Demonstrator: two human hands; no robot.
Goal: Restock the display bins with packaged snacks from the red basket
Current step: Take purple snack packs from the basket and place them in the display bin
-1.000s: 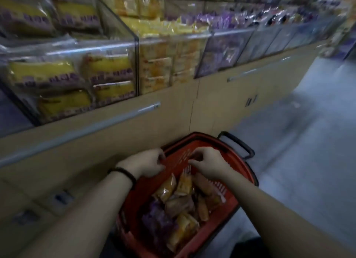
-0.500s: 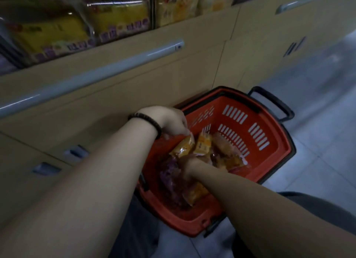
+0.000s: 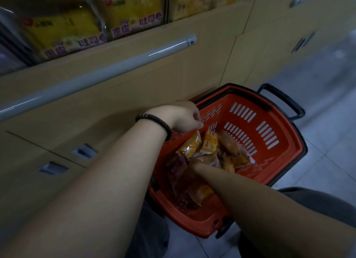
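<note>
Dim, murky light — soft blur, wide-angle bending at edges

Single head-worn wide-angle view, aimed forward and steeply down along the forearms (image 3: 115, 171), close above the red basket (image 3: 283, 153); cabinet front (image 3: 134, 80) and display bins (image 3: 63, 26) at upper left, tiled floor (image 3: 327, 142) at right.

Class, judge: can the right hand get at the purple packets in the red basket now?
Probably yes: the right hand is down inside the red basket, right beside the purple packets, which lie uncovered.
</note>
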